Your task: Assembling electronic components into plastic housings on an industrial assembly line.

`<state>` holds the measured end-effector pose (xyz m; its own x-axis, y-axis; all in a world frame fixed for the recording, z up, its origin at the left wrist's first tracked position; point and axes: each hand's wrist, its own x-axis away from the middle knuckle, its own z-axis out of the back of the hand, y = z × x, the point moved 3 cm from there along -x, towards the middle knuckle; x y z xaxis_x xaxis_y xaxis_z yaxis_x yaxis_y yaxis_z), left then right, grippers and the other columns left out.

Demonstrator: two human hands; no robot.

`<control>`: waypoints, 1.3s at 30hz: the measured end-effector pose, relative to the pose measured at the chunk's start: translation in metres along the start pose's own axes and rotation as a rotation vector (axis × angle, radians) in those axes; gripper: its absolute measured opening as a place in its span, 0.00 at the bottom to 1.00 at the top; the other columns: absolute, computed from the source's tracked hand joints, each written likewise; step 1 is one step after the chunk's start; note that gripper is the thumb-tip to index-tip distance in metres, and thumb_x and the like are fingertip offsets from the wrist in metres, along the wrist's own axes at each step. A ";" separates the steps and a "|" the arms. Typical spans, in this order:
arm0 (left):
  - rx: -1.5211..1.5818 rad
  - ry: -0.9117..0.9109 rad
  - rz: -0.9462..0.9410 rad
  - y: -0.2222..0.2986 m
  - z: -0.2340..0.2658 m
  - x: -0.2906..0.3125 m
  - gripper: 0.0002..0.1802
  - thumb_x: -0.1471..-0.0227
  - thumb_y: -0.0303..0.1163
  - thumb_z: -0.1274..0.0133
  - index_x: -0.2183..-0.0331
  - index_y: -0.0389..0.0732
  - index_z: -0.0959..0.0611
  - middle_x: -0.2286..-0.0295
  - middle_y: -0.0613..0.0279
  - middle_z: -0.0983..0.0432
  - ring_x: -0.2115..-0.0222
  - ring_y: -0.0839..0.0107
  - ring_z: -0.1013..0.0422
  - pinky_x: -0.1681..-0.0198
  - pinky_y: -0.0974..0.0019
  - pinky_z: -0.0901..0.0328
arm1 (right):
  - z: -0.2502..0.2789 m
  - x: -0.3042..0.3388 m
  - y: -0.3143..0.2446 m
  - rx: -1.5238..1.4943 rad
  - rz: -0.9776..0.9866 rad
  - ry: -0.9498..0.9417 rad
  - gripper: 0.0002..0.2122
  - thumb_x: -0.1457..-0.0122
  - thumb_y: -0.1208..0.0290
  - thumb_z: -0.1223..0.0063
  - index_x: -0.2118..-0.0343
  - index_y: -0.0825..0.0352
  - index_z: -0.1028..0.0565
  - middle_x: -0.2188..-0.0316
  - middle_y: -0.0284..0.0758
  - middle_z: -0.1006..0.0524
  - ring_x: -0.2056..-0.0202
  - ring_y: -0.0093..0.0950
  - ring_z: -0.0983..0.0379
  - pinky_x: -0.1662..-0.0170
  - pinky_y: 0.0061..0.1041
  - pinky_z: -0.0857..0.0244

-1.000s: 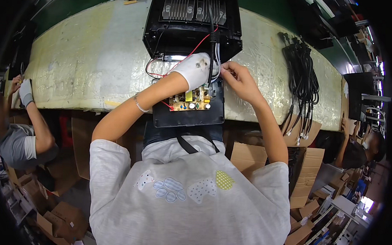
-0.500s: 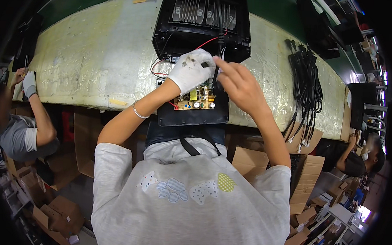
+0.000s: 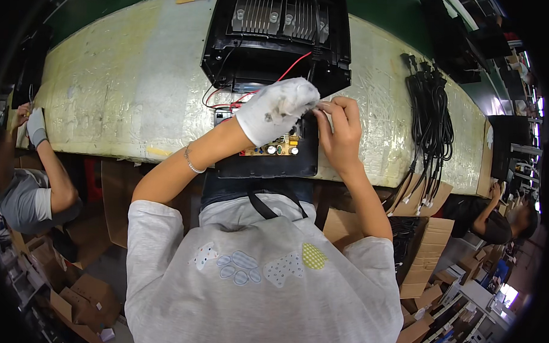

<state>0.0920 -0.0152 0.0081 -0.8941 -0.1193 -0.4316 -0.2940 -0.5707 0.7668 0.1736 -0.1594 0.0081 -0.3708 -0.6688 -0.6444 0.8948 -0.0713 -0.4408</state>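
L hand (white glove, soiled): fingers curled in, tips meeting those of R hand. R hand bare, thumb + forefinger nearly together; whether either grips anything: can't tell, glove hides it & detail too small.

Blk housing: just beyond hands, mostly ahead of L; far end cut off by pic edge. Open side faces person, interior showing. Visible width runs approx. L–R, slight skew; full long axis n/d. Heatsinks inside, set side by side L–R, fins pointing away from hands. Blk cable runs from housing toward hands; red wire slants from it down-left to behind glove.

Circuit board: partly under L hand, near edge approx. L–R, comps facing up. Lies on blk panel, flat, long side L–R, betw. hands & person's waist.

Surface: table, pale yellowish, shiny wrinkled film covering. Blk cable bundle well R of R hand, length running away from person, pale connectors at near end.

Room: co-worker far L of hands, another person far R. Cardboard below table edge, nearer person than R hand.
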 end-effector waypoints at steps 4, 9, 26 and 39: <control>-0.223 0.071 -0.241 0.003 0.003 0.006 0.17 0.56 0.19 0.47 0.60 0.42 0.21 0.64 0.58 0.24 0.64 0.59 0.26 0.60 0.64 0.29 | 0.005 0.003 0.004 -0.085 -0.101 0.016 0.07 0.51 0.83 0.39 0.67 0.71 0.23 0.69 0.39 0.30 0.69 0.32 0.31 0.67 0.25 0.36; -0.438 -0.139 -0.230 0.016 0.007 0.004 0.18 0.55 0.24 0.49 0.57 0.41 0.23 0.61 0.59 0.24 0.62 0.59 0.27 0.61 0.63 0.30 | 0.007 0.002 0.009 -0.145 -0.173 -0.003 0.07 0.50 0.82 0.40 0.68 0.70 0.23 0.69 0.38 0.30 0.69 0.32 0.31 0.67 0.25 0.36; -0.606 -0.297 -0.186 0.021 0.002 0.000 0.18 0.53 0.28 0.50 0.57 0.40 0.25 0.62 0.61 0.25 0.65 0.61 0.28 0.65 0.64 0.30 | 0.010 -0.002 0.008 -0.117 -0.091 -0.029 0.08 0.51 0.83 0.39 0.67 0.70 0.23 0.68 0.38 0.30 0.68 0.32 0.31 0.65 0.25 0.36; -0.660 -0.263 -0.191 0.022 0.005 0.000 0.16 0.53 0.30 0.49 0.59 0.40 0.24 0.64 0.63 0.26 0.66 0.64 0.29 0.66 0.66 0.30 | 0.010 -0.002 0.009 -0.099 -0.082 -0.041 0.08 0.51 0.83 0.40 0.67 0.69 0.23 0.68 0.38 0.30 0.68 0.33 0.30 0.65 0.26 0.36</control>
<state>0.0844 -0.0240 0.0273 -0.9234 0.1827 -0.3375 -0.2623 -0.9424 0.2077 0.1848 -0.1655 0.0117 -0.4292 -0.6933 -0.5789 0.8322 -0.0546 -0.5517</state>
